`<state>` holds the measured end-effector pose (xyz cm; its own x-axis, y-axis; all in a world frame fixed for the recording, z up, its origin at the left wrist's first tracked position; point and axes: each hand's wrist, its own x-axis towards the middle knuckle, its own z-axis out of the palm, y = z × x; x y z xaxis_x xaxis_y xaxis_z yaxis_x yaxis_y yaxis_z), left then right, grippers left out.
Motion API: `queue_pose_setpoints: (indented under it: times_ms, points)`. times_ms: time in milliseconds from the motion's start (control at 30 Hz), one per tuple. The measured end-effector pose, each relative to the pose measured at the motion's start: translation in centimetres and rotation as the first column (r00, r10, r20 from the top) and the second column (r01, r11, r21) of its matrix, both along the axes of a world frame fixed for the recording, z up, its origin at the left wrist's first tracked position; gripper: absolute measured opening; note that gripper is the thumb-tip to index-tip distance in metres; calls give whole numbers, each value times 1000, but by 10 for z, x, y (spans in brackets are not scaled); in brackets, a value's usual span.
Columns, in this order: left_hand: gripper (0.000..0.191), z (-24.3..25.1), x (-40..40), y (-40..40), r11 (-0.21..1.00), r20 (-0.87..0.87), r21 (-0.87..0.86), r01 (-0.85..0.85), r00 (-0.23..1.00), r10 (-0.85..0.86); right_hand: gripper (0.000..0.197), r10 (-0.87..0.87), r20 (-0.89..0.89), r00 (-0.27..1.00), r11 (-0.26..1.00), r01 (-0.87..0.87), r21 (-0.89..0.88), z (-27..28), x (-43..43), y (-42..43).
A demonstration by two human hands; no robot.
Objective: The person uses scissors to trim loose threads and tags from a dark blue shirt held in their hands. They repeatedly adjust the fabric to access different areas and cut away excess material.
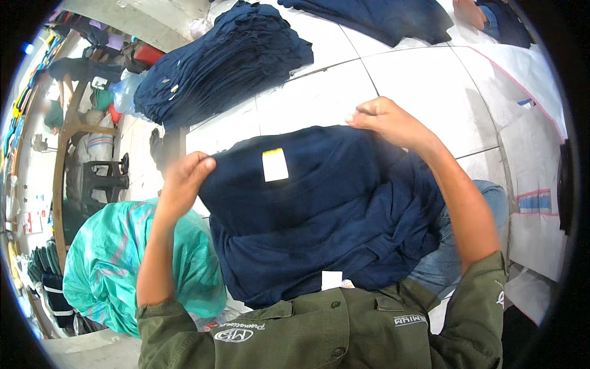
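A navy blue fabric garment (295, 198) is spread between my hands, its far edge raised over the white tiled floor. My left hand (189, 173) pinches its left corner between thumb and fingers. My right hand (385, 120) grips the far edge towards the right. A white label with a yellow strip (275, 164) lies on the garment near that edge. More navy cloth (276, 272) is bunched across my lap, with another white label (332, 280) close to my shirt. Whether this is one garment or several, I cannot tell.
A tall stack of folded navy garments (226, 60) lies beyond my hands, with more navy cloth (378, 18) further right. A green woven plastic sack (115, 263) bulges at my left. Behind it stands a dark plastic stool (106, 177). White sacking (530, 152) covers the right side.
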<state>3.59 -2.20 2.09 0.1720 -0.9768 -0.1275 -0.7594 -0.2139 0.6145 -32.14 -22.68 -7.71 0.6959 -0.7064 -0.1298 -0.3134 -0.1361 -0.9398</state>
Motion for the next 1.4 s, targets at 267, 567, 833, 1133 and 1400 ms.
queue_pose_setpoints:
  times_ms: [267,567,833,1133,1400]
  points:
    - [36,-19,-74,119,689,-384,370,623,778,-497,52,512,-349,785,798,-285,530,-23,-89,100]
    - [30,5,-34,88,987,191,118,107,973,-129,41,255,-149,955,945,-214,246,23,-45,54]
    - [73,-56,-14,3,966,563,38,257,793,-233,33,186,-46,981,977,-190,-93,-46,104,58]
    - [79,-90,29,28,996,91,53,70,993,-75,21,-442,150,884,883,458,-99,-69,94,-37]
    - [64,-94,22,-4,986,274,-76,150,954,-124,68,27,-247,969,980,-74,-182,-87,108,7]
